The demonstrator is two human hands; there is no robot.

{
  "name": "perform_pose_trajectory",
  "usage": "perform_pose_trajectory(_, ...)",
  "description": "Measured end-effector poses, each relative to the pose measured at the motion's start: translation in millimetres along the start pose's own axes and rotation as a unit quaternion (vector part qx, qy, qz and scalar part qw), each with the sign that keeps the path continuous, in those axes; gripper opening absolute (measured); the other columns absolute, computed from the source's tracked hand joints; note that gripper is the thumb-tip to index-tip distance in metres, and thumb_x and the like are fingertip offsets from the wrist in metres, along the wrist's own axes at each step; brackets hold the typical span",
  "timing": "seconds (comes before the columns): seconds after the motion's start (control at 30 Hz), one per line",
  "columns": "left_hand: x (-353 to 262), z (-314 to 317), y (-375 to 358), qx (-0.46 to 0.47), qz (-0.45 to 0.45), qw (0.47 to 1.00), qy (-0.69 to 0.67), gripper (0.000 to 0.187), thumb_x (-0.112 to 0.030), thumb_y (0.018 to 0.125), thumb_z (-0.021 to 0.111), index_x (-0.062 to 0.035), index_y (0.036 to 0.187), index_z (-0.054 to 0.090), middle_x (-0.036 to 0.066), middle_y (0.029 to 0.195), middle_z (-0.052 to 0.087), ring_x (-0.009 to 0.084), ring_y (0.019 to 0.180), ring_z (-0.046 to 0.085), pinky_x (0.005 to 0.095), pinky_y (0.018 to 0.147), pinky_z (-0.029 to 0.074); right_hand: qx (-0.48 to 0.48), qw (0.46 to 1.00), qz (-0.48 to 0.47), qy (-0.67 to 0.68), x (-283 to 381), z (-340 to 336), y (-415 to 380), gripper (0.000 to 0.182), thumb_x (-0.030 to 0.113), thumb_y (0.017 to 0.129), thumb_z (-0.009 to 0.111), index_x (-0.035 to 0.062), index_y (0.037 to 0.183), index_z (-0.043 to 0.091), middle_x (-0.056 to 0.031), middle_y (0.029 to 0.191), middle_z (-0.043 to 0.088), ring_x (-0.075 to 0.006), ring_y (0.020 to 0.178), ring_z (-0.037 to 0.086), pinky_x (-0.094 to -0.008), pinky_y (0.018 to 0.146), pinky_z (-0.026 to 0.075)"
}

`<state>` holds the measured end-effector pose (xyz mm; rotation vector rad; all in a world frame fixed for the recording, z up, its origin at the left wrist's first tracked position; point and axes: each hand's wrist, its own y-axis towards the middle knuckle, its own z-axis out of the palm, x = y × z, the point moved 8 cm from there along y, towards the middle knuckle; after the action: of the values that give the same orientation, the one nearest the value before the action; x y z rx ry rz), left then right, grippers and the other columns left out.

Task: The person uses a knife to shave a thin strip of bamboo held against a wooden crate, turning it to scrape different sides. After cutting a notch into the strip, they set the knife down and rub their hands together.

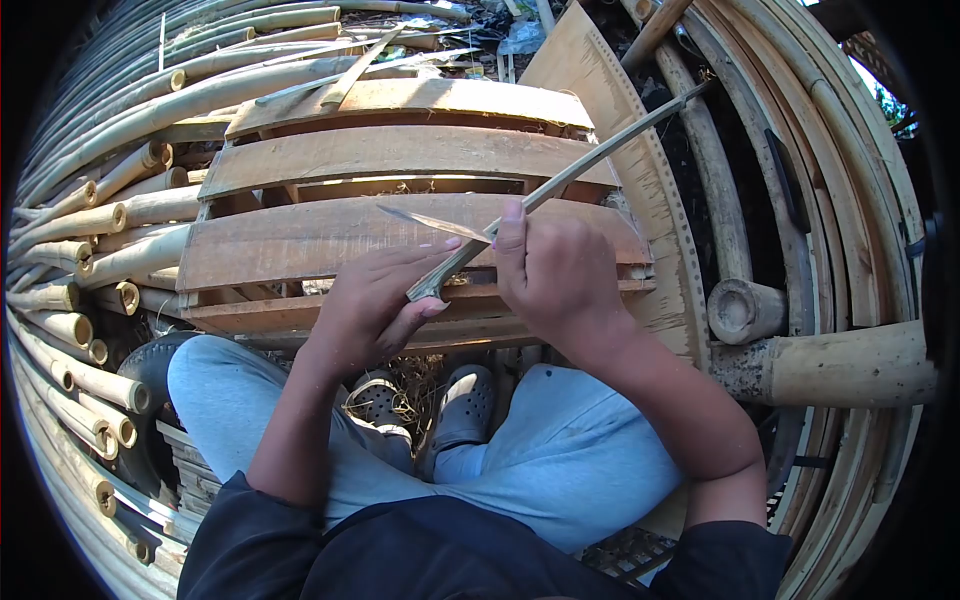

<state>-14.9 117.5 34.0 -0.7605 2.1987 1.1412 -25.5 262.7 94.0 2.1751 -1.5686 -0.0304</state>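
A long, narrow bamboo stick runs slantwise from near my lap up to the right. My left hand holds its near end, with the thumb below and the fingers laid along the top. My right hand is closed in a fist, thumb up, close against the stick. From that fist a thin pointed knife blade sticks out to the left, crossing above the stick; its handle is hidden inside my fingers. The near end of the stick looks split or frayed.
A slatted wooden bench stands before my knees. Many bamboo poles are stacked at left. On the right lie a toothed saw blade, a thick bamboo piece and long strips. My feet in clogs are below.
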Motion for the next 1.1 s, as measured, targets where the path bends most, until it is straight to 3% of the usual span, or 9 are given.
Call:
perform_pose_trajectory(0.17, 2, 7, -2, 0.049, 0.004, 0.999, 0.001, 0.04, -0.021, 0.085, 0.069, 0.0012, 0.119, 0.064, 0.019, 0.115, 0.067, 0.0381, 0.109, 0.063, 0.0435, 0.094, 0.051, -0.038, 0.991, -0.093, -0.084, 24, 3, -9, 0.045, 0.021, 0.096, 0.048, 0.0089, 0.055, 0.06, -0.0125, 0.046, 0.054, -0.0286, 0.039, 0.057, -0.0389, 0.039, 0.048)
perform_pose_trajectory(0.23, 2, 7, -2, 0.032, 0.003, 0.999, 0.002, 0.04, -0.02, 0.086, 0.069, 0.0011, 0.118, 0.064, 0.019, 0.114, 0.067, 0.0383, 0.108, 0.064, 0.0436, 0.093, 0.051, -0.026, 0.982, 0.033, -0.182, -17, 1, 9, 0.046, 0.022, 0.095, 0.049, 0.0089, 0.052, 0.058, -0.0128, 0.045, 0.055, -0.0277, 0.039, 0.058, -0.0386, 0.04, 0.05)
perform_pose_trajectory(0.3, 1, 5, -3, 0.009, 0.004, 1.0, 0.001, 0.039, -0.02, 0.086, 0.069, 0.0009, 0.118, 0.064, 0.019, 0.114, 0.067, 0.0385, 0.108, 0.064, 0.0436, 0.093, 0.051, -0.048, 0.979, 0.045, -0.194, -16, -4, 7, 0.048, 0.022, 0.095, 0.049, 0.0088, 0.049, 0.057, -0.0136, 0.044, 0.054, -0.0293, 0.039, 0.058, -0.0392, 0.039, 0.05)
perform_pose_trajectory(0.4, 1, 5, -3, 0.026, 0.008, 1.0, 0.006, 0.037, -0.019, 0.088, 0.066, 0.0001, 0.12, 0.064, 0.019, 0.116, 0.067, 0.0389, 0.109, 0.063, 0.0437, 0.093, 0.051, -0.032, 0.989, -0.06, -0.135, 17, 3, -7, 0.048, 0.021, 0.095, 0.048, 0.0082, 0.05, 0.059, -0.0143, 0.043, 0.054, -0.0306, 0.039, 0.059, -0.0401, 0.039, 0.05)
perform_pose_trajectory(0.57, 11, 3, -6, 0.006, -0.036, 0.999, -0.034, 0.036, -0.018, 0.091, 0.063, -0.0006, 0.123, 0.062, 0.022, 0.115, 0.066, 0.0401, 0.107, 0.064, 0.0436, 0.092, 0.051, -0.057, 0.978, 0.058, -0.19, -30, 0, 15, 0.044, 0.02, 0.093, 0.048, 0.0061, 0.053, 0.061, -0.0155, 0.045, 0.054, -0.0319, 0.04, 0.059, -0.0422, 0.042, 0.051)
perform_pose_trajectory(0.7, 3, -2, -4, -0.002, -0.019, 1.0, -0.02, 0.037, -0.018, 0.092, 0.062, -0.0006, 0.124, 0.062, 0.025, 0.113, 0.066, 0.0412, 0.105, 0.064, 0.0436, 0.09, 0.051, -0.043, 0.99, -0.055, -0.124, 4, 5, -4, 0.045, 0.02, 0.093, 0.048, 0.0051, 0.052, 0.06, -0.0161, 0.045, 0.054, -0.0313, 0.041, 0.059, -0.0424, 0.043, 0.052)
perform_pose_trajectory(0.8, 17, -2, -11, -0.005, -0.096, 0.994, -0.043, 0.037, -0.019, 0.092, 0.062, -0.0009, 0.125, 0.062, 0.026, 0.113, 0.065, 0.0414, 0.104, 0.065, 0.0427, 0.089, 0.052, -0.073, 0.976, 0.068, -0.192, -41, 0, 19, 0.043, 0.02, 0.091, 0.05, 0.0055, 0.051, 0.059, -0.016, 0.046, 0.054, -0.0317, 0.041, 0.06, -0.0432, 0.044, 0.052)
perform_pose_trajectory(0.97, 1, -3, -4, -0.004, -0.005, 1.0, 0.009, 0.041, -0.019, 0.091, 0.064, -0.0028, 0.129, 0.06, 0.026, 0.111, 0.066, 0.041, 0.101, 0.065, 0.0425, 0.087, 0.052, -0.023, 0.986, -0.03, -0.165, -6, 6, 6, 0.045, 0.021, 0.093, 0.049, 0.0064, 0.052, 0.061, -0.0166, 0.048, 0.056, -0.0325, 0.045, 0.063, -0.0431, 0.044, 0.053)
perform_pose_trajectory(1.1, 8, -2, -9, -0.006, -0.04, 0.999, -0.016, 0.043, -0.019, 0.091, 0.064, -0.0029, 0.13, 0.059, 0.026, 0.112, 0.066, 0.0413, 0.105, 0.064, 0.0434, 0.089, 0.051, -0.05, 0.963, 0.095, -0.248, -55, -7, 27, 0.045, 0.022, 0.094, 0.049, 0.0064, 0.054, 0.063, -0.0165, 0.048, 0.057, -0.0329, 0.047, 0.063, -0.0435, 0.045, 0.053)
